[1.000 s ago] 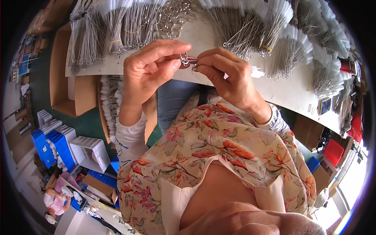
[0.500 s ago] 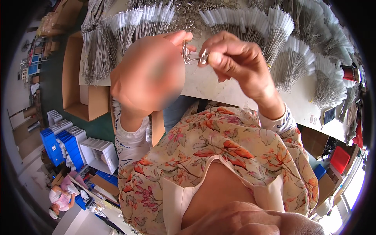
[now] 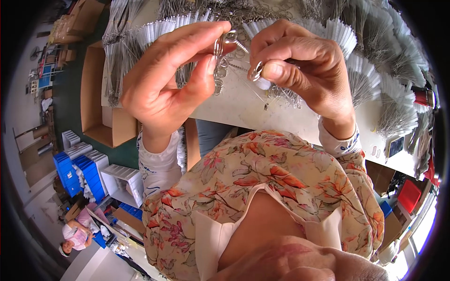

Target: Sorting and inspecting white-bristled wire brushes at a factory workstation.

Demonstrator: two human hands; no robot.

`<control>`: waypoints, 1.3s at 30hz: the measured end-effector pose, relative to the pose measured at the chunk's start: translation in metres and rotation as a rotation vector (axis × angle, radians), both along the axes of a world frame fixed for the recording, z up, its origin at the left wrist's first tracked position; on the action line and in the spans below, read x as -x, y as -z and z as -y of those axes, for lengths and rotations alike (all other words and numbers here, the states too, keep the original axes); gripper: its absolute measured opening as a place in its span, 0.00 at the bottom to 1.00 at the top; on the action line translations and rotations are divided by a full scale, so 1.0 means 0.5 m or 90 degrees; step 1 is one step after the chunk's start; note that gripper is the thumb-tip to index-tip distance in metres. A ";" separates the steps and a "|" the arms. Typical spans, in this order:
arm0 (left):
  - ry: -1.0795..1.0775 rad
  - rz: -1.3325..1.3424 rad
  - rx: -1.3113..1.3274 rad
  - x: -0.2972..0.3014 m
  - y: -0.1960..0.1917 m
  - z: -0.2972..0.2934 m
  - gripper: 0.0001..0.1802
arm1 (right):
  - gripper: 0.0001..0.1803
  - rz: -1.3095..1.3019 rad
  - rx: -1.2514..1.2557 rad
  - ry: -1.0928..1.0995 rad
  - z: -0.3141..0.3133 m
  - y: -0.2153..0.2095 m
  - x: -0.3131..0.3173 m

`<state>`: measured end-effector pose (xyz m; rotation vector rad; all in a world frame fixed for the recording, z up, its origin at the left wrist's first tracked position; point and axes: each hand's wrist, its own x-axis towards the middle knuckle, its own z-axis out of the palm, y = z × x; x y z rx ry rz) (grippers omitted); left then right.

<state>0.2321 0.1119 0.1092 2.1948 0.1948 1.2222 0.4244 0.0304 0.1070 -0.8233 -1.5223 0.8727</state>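
My left hand [image 3: 171, 77] is raised over the table, its thumb and fingers closed on a bunch of shiny metal rings [image 3: 218, 70] that dangles below the fingertips. To its right, my right hand [image 3: 307, 70] pinches a small metal ring [image 3: 256, 72] between thumb and forefinger. Close under that ring a white brush tip [image 3: 263, 84] shows; whether the two are joined I cannot tell. Thin twisted-wire brush stems [image 3: 239, 68] run across the gap between the hands. Behind my fingers lie many loose metal rings [image 3: 239, 13], partly hidden.
Bundles of white-bristled wire brushes [image 3: 361, 77] line the pale table [image 3: 225, 110] at left, back and right. A phone [image 3: 396, 146] lies at its right edge. An open cardboard box [image 3: 101, 110] and blue and white crates [image 3: 84, 173] stand at left. Another person [image 3: 77, 234] is farther off.
Both hands look larger and stand farther apart; the right has moved right. More rings now dangle from the left hand, and brush stems and wire ends show between and below the hands.
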 end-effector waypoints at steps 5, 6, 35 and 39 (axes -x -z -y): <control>0.014 -0.016 -0.045 -0.006 0.003 -0.013 0.17 | 0.08 -0.051 0.111 -0.086 -0.010 -0.005 -0.014; 0.021 -0.013 -0.053 -0.007 0.005 -0.015 0.17 | 0.07 -0.068 0.159 -0.120 -0.012 -0.005 -0.017; -0.121 0.087 0.029 -0.021 0.011 0.004 0.16 | 0.08 -0.257 0.230 -0.081 -0.064 0.007 0.043; -0.087 0.054 0.029 -0.007 -0.005 0.000 0.16 | 0.07 -0.185 0.240 -0.084 -0.067 -0.012 0.029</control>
